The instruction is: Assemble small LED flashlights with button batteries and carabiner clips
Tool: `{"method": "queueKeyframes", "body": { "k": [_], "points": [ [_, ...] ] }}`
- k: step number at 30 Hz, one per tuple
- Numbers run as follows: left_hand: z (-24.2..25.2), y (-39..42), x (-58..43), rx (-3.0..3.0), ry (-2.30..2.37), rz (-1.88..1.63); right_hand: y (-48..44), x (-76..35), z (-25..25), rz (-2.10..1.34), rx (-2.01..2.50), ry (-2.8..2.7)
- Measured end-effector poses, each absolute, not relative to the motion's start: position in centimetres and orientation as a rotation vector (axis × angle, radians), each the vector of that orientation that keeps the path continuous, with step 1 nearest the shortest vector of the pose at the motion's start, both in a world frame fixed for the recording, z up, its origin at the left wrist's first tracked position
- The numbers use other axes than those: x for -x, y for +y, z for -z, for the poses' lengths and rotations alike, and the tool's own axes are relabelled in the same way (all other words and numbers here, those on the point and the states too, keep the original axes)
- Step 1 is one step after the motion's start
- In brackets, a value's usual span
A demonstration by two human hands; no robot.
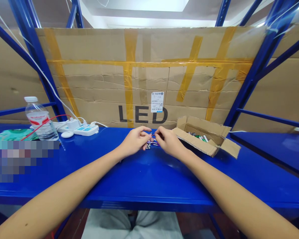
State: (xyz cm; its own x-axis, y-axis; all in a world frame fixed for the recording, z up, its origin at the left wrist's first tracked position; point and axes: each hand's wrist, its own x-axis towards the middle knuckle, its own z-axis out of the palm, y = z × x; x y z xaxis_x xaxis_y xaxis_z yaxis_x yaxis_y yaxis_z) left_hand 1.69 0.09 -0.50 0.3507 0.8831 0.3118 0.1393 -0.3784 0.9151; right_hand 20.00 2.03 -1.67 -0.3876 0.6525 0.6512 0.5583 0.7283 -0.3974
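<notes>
My left hand point(136, 140) is over the middle of the blue table, its thumb and fingers drawn together in a pinch. Facing it, my right hand point(169, 141) is also pinched, its fingertips close to those of the left. Whatever small thing may be between the fingertips is too small to make out. Just beneath and between the hands lie several slim purple cylinders with shiny ends point(154, 143), which look like batteries. My fingers partly hide them.
An open cardboard box point(201, 142) holding several batteries point(201, 137) stands right of my hands. To the left are a water bottle point(41, 119), a white power strip point(86, 129) with plugs, and a round white object point(67, 134). A large cardboard sheet point(102, 86) closes off the back.
</notes>
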Motion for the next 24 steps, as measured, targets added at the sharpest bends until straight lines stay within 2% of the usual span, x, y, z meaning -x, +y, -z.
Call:
{"method": "queueKeyframes", "body": {
  "k": [12,24],
  "points": [
    [0.8,0.5,-1.6,-1.852,1.048,-1.077,1.5,-19.7,1.8,0.216,0.890,-2.322],
    [0.1,2.3,0.4,-1.825,1.071,-1.169,3.0,-21.3,0.7,-0.153,1.121,-1.996]
  ]
}}
